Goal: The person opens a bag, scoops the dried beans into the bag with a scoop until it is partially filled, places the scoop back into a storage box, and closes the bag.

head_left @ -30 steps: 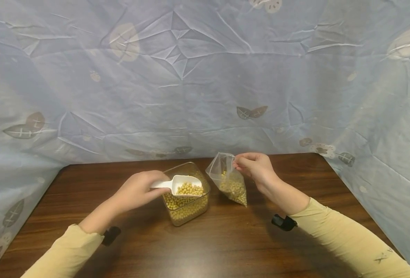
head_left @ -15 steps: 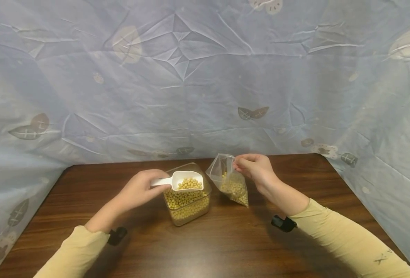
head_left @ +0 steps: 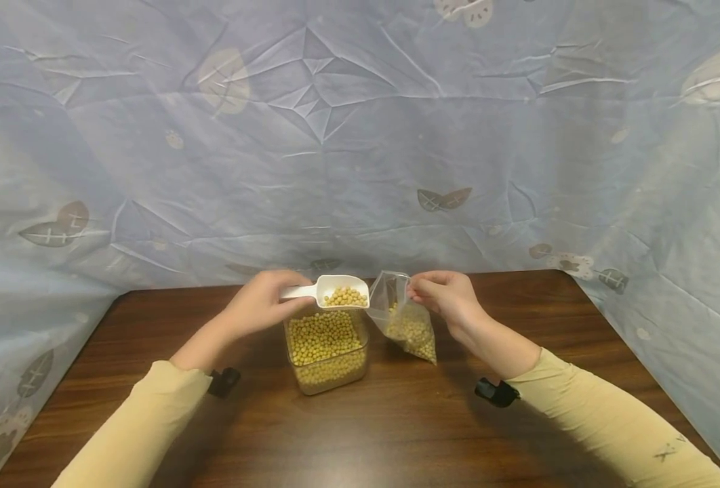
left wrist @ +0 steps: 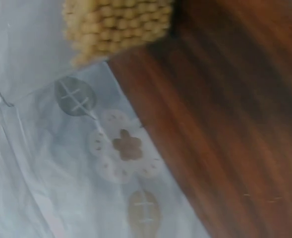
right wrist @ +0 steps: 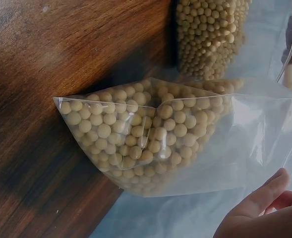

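Note:
In the head view my left hand grips the handle of a white scoop that carries a small heap of yellow beans. The scoop hangs over the far side of a clear square container filled with similar beans, its tip close to the mouth of a clear plastic bag. By its top edge, my right hand pinches that bag, which is partly filled with beans and has its mouth open. The right wrist view shows the bag's bean-filled lower part near the fingers.
Container and bag are side by side on a dark wooden table. A pale patterned cloth hangs behind the table and along both sides. Black wrist straps sit by the sleeves.
My left hand has raised the loaded scoop from just over the beans, moving it away from me and rightward toward the bag's mouth. My right hand and the bag stay almost still.

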`<state>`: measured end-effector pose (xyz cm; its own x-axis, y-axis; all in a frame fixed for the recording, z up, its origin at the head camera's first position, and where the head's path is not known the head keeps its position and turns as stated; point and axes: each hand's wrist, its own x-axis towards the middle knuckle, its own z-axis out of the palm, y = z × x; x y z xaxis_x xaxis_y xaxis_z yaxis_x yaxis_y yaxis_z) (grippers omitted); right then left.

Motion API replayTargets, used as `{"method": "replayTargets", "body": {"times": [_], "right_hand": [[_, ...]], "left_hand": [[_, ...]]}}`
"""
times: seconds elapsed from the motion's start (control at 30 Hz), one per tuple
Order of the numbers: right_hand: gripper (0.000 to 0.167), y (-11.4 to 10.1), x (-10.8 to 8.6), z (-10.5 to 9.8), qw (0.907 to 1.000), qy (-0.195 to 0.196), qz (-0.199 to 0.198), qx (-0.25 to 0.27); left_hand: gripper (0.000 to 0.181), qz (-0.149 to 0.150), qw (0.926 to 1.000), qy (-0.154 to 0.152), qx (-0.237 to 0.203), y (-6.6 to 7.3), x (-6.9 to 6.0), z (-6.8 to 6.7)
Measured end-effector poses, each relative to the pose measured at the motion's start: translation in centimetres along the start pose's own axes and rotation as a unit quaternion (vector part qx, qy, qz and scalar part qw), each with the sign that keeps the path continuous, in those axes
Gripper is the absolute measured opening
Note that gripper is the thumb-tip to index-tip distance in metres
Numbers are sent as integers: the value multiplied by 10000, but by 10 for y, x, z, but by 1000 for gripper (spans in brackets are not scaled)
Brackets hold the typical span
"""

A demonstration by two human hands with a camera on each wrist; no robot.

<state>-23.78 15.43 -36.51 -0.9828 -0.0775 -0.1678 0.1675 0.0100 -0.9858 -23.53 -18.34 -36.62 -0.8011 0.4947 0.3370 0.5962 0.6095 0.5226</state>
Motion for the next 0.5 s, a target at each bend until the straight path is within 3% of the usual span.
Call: {"method": "replayTargets", "body": {"times": [0.23, 0.5], "right_hand": [[29, -1, 0, 1, 10000, -10, -13, 31], [30, -1, -1, 0, 10000, -28, 9, 18]], "left_hand": [[23, 321, 9977, -285, 529, 15, 29, -1], [30, 625, 9868, -749, 1296, 37, 46, 1]]}}
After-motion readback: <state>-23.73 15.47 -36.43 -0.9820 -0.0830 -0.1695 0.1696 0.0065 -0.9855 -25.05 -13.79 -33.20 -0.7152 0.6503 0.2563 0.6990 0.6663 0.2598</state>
